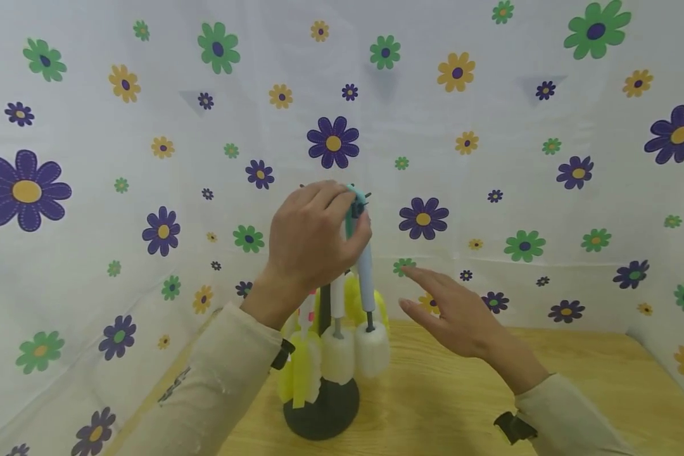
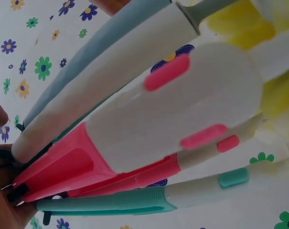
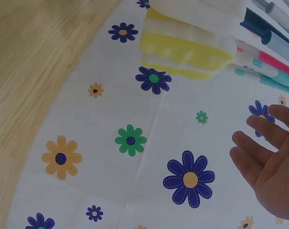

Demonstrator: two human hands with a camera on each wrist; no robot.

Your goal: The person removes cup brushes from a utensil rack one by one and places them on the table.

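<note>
Several long-handled sponge brushes hang from a stand with a round black base. My left hand is at the stand's top, thumb and fingers curled around it by the dark hooks. Below that hand hang a light blue brush handle and a white brush handle, each ending in a white sponge head. In the left wrist view, a pink-and-white handle and a teal handle hang beside them. To the right of the brushes my right hand is held in the air, fingers extended, holding nothing.
The stand is on a wood-grain table. Behind and at the sides hangs a white sheet printed with green, yellow and purple flowers. Yellow-and-white sponge heads crowd the left side of the stand.
</note>
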